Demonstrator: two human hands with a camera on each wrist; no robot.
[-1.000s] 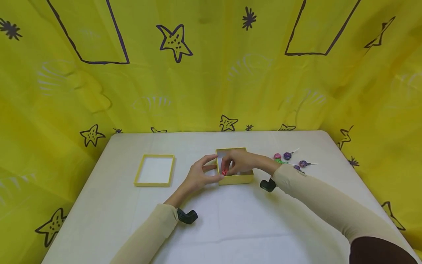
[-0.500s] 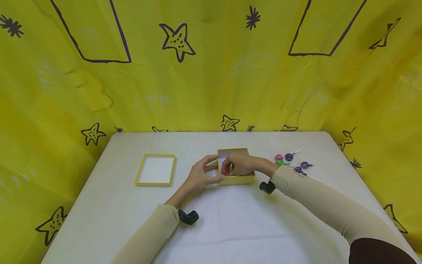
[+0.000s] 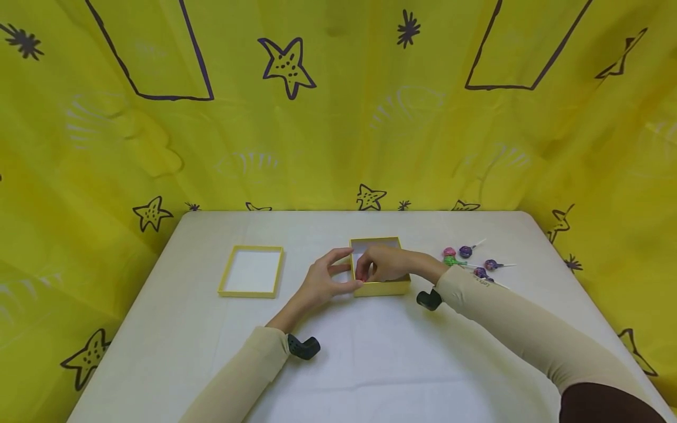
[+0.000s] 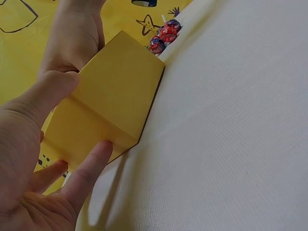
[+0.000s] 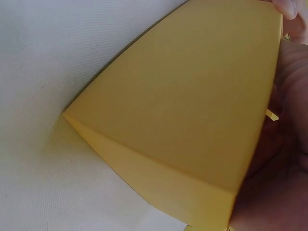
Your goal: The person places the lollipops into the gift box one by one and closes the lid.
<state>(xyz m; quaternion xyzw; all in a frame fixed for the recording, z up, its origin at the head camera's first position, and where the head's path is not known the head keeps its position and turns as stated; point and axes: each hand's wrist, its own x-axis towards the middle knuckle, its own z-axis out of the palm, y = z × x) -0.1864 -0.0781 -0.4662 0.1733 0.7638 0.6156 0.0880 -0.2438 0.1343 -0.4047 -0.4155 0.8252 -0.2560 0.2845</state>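
Note:
An open yellow box (image 3: 382,288) with a white inside stands near the middle of the table. My left hand (image 3: 324,281) holds its left end: the thumb lies at the near rim corner and other fingers press the side wall, as the left wrist view shows. My right hand (image 3: 383,262) reaches down into the box with curled fingers. At its fingertips, by the near left corner, a bit of a red-wrapped lollipop (image 3: 363,280) shows; most of it is hidden. In the right wrist view the yellow box wall (image 5: 178,96) covers the fingertips.
Several wrapped lollipops (image 3: 465,252), purple, pink and green, lie right of the box, close to the right forearm. A shallow yellow lid (image 3: 251,271), white inside, lies on the left of the white-covered table (image 3: 338,364). A yellow patterned curtain (image 3: 338,135) hangs behind.
My right fingers have sunk slightly deeper at the box's near left corner, and less of the red wrapper shows. My left hand stays on the box; the view shifts slightly.

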